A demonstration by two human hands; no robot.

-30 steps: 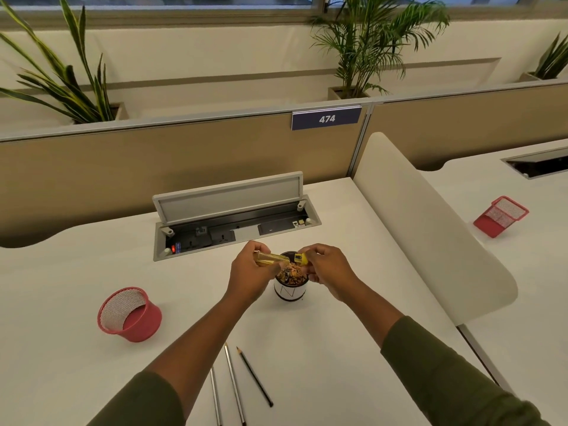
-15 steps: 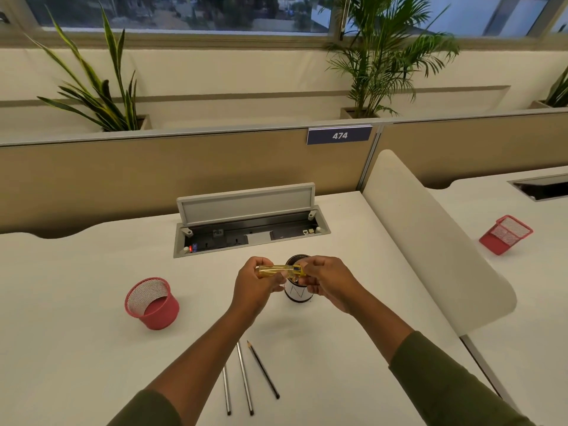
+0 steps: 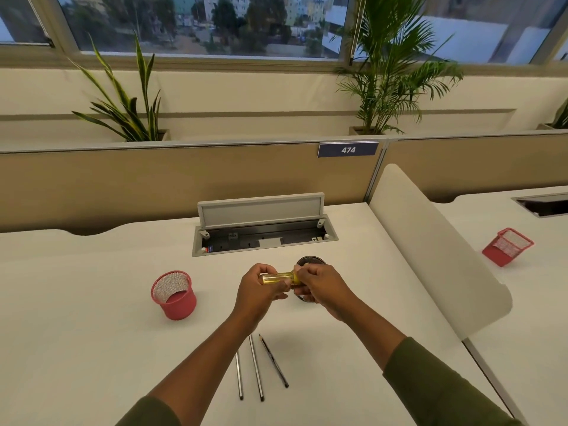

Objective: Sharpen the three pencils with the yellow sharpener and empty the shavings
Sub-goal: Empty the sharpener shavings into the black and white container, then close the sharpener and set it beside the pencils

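While both hands pinch it, the sharpener (image 3: 278, 278) hangs level over the desk (image 3: 92, 348), just in front of the cup (image 3: 310, 260). My left hand (image 3: 261, 295) has fingers and thumb curled round the clear barrel end; my right hand (image 3: 322, 290) pinches the yellow cap end. I read this as pushing the two parts back together after the dump, but the seam is hidden by fingers, so I cannot tell if it is seated. All three pencils (image 3: 256, 368) lie side by side on the desk near me, between my forearms, clear of both hands.

Risks, as I judge them:
- Cap goes on crooked, since both grips cover the joint; it could pop off and drop.
- Leftover shavings may spill on the desk, because the sharpener sits short of the cup mouth, not over it.
- My right knuckles are close to the cup; a jerk could tip it and spill what is inside.
- A forearm sweep could roll the pencils.

Versus a second ago: the sharpener was tilted over the cup with shavings showing in the mouth; now it is level and pulled toward me, parts closed up, and my hands cover most of the cup. View has tipped up: more window, pencils further up in frame. Red mesh pot (image 3: 173, 295) to the left untouched.
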